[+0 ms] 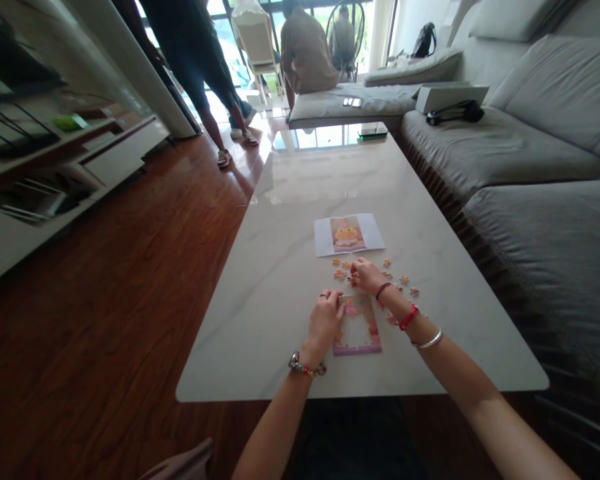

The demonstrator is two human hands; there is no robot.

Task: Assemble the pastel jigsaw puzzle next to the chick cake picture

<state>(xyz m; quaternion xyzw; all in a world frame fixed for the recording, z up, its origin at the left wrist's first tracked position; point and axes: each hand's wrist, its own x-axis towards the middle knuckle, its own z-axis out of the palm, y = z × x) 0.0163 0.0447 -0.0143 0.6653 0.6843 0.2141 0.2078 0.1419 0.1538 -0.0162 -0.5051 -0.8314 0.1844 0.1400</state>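
Observation:
A partly assembled jigsaw puzzle (357, 349) lies on the table near its front edge, pink and purple around the border with a bare middle. My left hand (325, 319) is curled at its upper left corner, fingers bent and touching the edge. Just beyond the top edge, my right hand (367, 275) is closed in a pinch, with a small puzzle piece (352, 282) at the fingertips. Several loose pieces (339, 274) lie to the left of that hand, and more pieces (404, 280) are scattered to its right. Some pieces are hidden under my right wrist.
A paper sheet with a printed picture (325, 239) lies beyond the pieces on the white table (250, 300). A phone (373, 134) is at the far end. A grey sofa (525, 153) runs along the right. One person (195, 60) stands at left; another (307, 50) sits beyond.

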